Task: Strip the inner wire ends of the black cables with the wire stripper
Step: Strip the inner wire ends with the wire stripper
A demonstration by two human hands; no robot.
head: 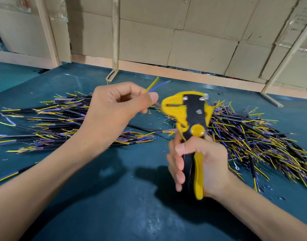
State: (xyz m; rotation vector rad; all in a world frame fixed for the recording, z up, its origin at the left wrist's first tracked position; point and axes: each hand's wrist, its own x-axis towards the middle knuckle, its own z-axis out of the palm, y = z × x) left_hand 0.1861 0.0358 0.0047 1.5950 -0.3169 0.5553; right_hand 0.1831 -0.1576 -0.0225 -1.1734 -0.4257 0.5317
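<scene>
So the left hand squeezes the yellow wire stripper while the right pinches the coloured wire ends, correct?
Not quite: the hands are swapped. In the head view the right hand squeezes the yellow wire stripper, while the left hand pinches the coloured wire ends.

Cable piles [50, 122] and [257, 140] lie left and right on the table [131, 214], boxes [192, 40] behind.

The left hand [118, 108] curls over the cable it pinches, so only the yellow and blue wire ends [153, 86] show past the thumb, and the wire reaching toward the wire stripper [189, 117] is blurred where it meets the head. The right hand [199, 162] covers the middle of the stripper's handles, and the stripper is smeared by motion. Both cable piles [253, 136] run off the picture's side edges, and the bits scattered on the worktop [114, 197] are too small to identify.
</scene>
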